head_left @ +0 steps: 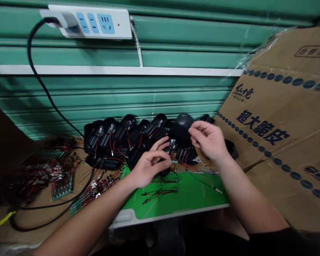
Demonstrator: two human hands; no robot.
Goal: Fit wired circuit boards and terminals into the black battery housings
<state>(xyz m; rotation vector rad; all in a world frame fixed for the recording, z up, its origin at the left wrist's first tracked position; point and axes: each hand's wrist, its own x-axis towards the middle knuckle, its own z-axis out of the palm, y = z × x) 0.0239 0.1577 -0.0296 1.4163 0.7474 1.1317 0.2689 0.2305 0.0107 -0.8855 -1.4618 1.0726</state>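
Note:
My left hand [152, 166] is closed at thumb and index finger on a small green circuit board [174, 161], its other fingers loosely raised. Red and black wires [196, 170] run from the board to the right, ending in a small tip above the green mat. At the edge of a rounded black plastic housing [182, 126], my right hand [208, 138] pinches with its fingertips. Behind both hands lie several similar black housings [110, 133] with red wires. On the green mat [192, 199] rest several short wired parts [160, 193].
Bundles of wired circuit boards [61, 185] lie on cardboard at the left, beside a looped black cable [53, 205]. A large cardboard box [280, 124] stands at the right. Behind is a green slatted wall [176, 94] with a white power strip [96, 23].

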